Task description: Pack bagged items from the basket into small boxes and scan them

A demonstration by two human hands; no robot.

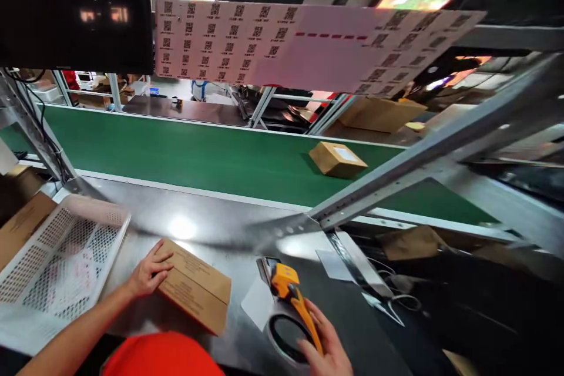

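A closed cardboard box point(196, 282) with printed text lies on the metal table in front of me. My left hand point(152, 270) grips its left edge, fingers bent over the top. In my right hand point(326, 341) is a yellow and black handheld barcode scanner point(304, 308), held by its handle with the head facing away from me. Under the scanner is a dark round thing with a pale rim point(288, 338), perhaps a tape roll. A white paper sheet point(258, 304) lies between box and scanner. Behind the scanner head, a small dark device point(264, 267) is partly hidden.
At left stands a white perforated basket point(118, 217) beside another cardboard box point(26, 229). Beyond the table runs a green conveyor belt point(198, 155) carrying a labelled carton point(337, 160). Metal posts point(379, 188) rise at right. A QR-code board point(264, 41) and dark monitor point(74, 12) hang above.
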